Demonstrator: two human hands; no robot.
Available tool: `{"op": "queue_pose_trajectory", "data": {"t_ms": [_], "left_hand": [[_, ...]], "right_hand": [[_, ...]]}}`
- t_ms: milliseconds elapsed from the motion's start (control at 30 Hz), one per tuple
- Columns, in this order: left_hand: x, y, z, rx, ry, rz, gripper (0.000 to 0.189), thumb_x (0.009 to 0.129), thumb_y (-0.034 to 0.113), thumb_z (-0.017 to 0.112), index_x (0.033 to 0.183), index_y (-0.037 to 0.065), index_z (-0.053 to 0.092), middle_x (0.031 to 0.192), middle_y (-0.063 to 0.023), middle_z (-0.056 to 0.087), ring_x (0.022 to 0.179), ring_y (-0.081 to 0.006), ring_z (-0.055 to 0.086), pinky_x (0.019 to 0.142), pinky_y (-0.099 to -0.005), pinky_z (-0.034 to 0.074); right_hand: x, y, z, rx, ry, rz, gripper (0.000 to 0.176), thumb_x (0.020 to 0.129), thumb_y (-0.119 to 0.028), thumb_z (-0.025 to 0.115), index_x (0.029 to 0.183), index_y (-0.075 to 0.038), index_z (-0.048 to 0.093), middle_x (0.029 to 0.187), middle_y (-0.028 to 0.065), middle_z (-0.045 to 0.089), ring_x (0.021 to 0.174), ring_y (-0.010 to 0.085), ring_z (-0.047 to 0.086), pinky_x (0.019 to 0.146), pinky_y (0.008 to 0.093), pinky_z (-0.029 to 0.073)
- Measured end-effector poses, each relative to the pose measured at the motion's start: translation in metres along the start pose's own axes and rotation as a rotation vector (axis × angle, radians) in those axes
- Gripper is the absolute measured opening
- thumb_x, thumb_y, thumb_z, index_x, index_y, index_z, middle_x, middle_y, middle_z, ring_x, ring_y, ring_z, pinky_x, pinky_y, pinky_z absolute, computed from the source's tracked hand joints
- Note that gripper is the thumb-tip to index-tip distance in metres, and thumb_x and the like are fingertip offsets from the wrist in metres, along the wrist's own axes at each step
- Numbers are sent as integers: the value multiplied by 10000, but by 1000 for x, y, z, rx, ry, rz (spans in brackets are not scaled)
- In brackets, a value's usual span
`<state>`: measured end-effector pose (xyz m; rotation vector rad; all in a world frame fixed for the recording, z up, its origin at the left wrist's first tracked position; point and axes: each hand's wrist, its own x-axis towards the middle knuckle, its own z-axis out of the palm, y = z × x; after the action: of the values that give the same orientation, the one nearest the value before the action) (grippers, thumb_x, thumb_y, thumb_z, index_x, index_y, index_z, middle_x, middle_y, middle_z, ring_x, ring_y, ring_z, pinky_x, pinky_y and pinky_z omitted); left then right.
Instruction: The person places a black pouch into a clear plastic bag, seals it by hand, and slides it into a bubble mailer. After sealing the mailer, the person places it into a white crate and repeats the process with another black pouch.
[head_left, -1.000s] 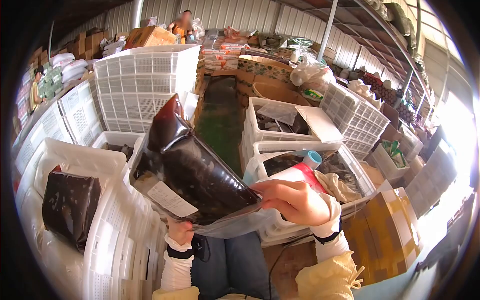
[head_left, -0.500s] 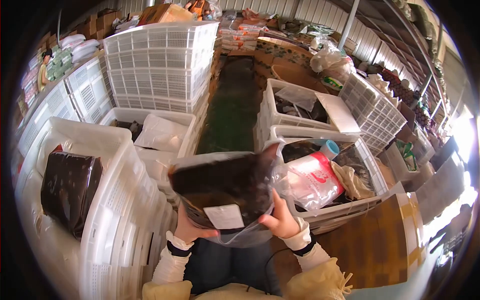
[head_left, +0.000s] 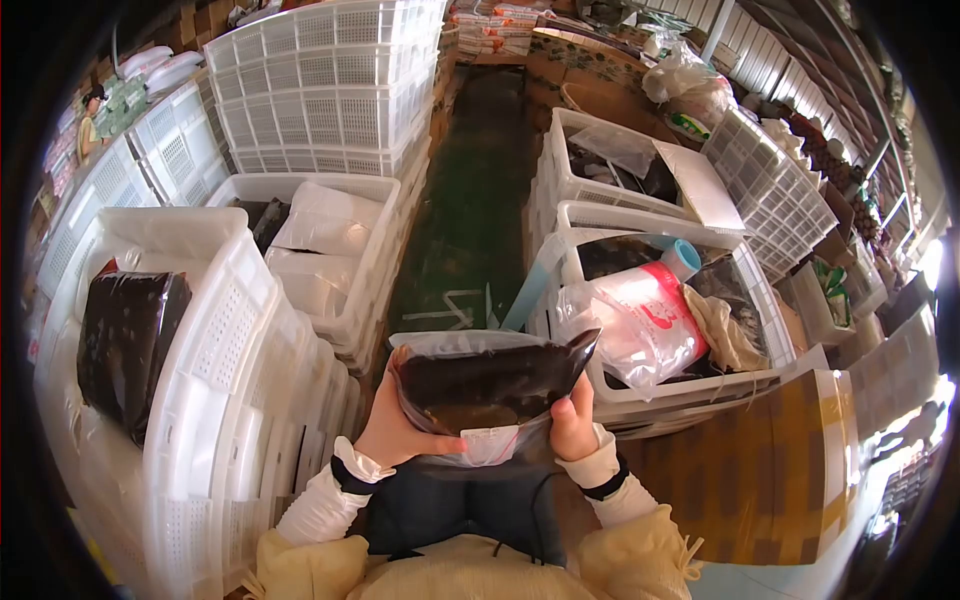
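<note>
The bag has come lower since the earlier frame and now hangs just above the lap, with its label at the bottom edge. It is a clear pouch of dark contents, held roughly level. The left hand clamps the lower left corner, thumb laid across the front. The right hand pinches the lower right corner, fingers curled up the side. On the left stands a white crate with 1 dark block inside. On the right, another crate holds a white-and-red sack. The pouch looks soft and heavy, so keeping both grips at the corners and its upper edge uppermost should stop it folding.
</note>
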<state>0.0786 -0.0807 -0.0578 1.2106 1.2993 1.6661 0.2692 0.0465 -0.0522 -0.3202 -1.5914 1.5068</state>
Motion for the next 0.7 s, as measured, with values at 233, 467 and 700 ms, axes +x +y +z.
{"op": "queue_pose_trajectory", "data": {"t_ms": [233,467,700], "left_hand": [[4,9,10,-5,55,14,900,474,190,897,1193,40,376,1118,-88,488,1081,-187,474,950,-319,380],[8,0,11,93,94,79,720,519,141,868,1104,53,457,1048,-65,515,1007,-181,507,907,-313,402],[17,-24,15,-81,201,110,524,622,57,802,1022,33,465,978,-83,579,963,-175,549,879,-309,420]], "right_hand": [[-3,5,13,3,168,28,473,847,-257,582,1185,44,447,1041,72,570,947,147,496,861,278,388],[-1,8,21,13,340,68,199,874,-116,548,1023,14,524,909,36,573,829,102,492,746,254,404],[10,18,26,-101,491,15,106,863,-88,593,882,8,553,771,12,579,685,78,491,624,231,408]]}}
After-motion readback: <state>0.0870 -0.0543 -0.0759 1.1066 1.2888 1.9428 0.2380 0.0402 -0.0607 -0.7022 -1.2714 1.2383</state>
